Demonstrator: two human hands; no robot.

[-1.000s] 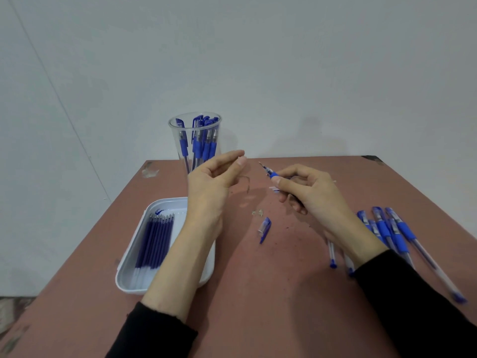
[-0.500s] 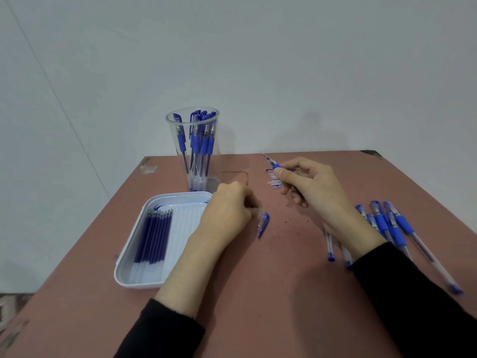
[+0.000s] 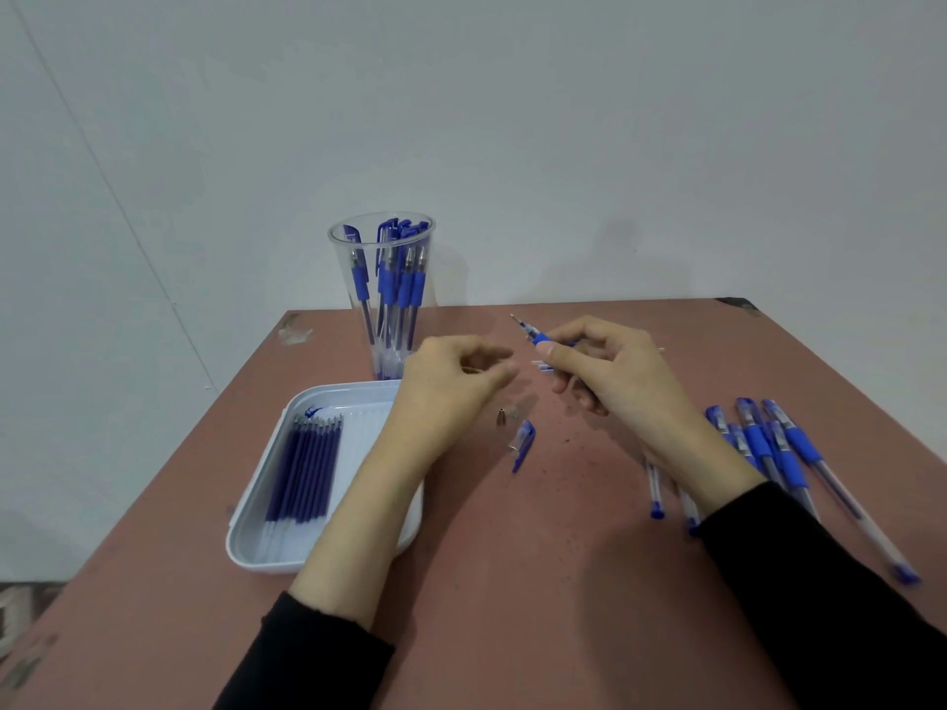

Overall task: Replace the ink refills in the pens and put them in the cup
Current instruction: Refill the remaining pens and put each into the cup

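My right hand [image 3: 604,371] grips a blue-gripped pen [image 3: 530,331] above the table, its bare refill point aimed up and left. My left hand [image 3: 451,384] hovers just left of it, fingers loosely curled, and I see nothing between them. On the table below the hands lie a small metal pen tip [image 3: 501,417] and a blue pen cap [image 3: 522,444]. At the far left of the table stands a clear plastic cup [image 3: 382,248] holding several pens. A white tray [image 3: 256,550] with several blue refills [image 3: 307,463] lies under my left forearm.
Several loose blue pens [image 3: 774,448] lie in a cluster on the table to the right, some partly under my right wrist. The brown table [image 3: 512,581] ends at a pale wall behind the cup.
My left hand dropped to the table beside the cap, then rose again; the metal tip now lies on the table. My right hand kept holding the pen in about the same place.
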